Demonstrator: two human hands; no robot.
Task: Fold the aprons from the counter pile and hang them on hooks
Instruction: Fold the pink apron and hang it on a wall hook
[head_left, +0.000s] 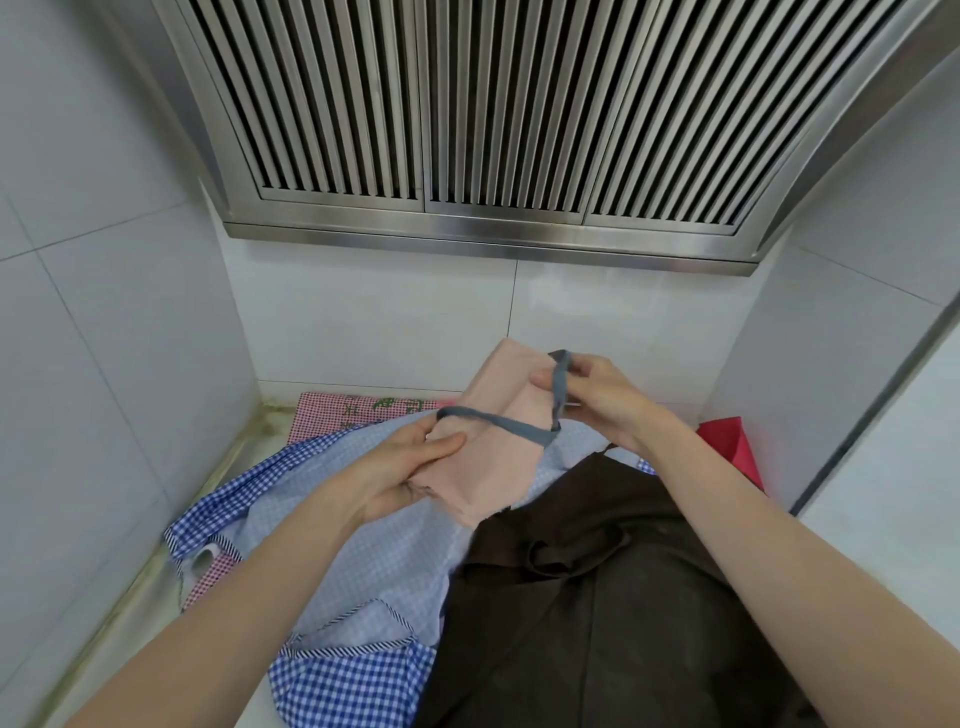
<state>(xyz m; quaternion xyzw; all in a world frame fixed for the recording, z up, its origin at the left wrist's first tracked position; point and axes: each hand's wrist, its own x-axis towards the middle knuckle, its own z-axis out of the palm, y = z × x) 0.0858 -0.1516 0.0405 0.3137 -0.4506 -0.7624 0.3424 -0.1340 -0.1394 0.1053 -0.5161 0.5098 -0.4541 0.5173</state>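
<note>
The pink apron (491, 452) is folded and held above the counter pile (395, 561) — left hand (410, 478) gripping its lower end, right hand (597, 402) pinching the grey strap (498, 422). Next, probably, carry that loop to a hook — none visible.

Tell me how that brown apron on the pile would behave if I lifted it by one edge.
The brown apron would probably sag and unfold; it lies creased and draped. It likely feels light, being thin cloth. It may drag the blue checked apron it overlaps.

Brushed steel hood (467, 228); glossy wall tiles (104, 312); matt cloth aprons (363, 545).
</note>
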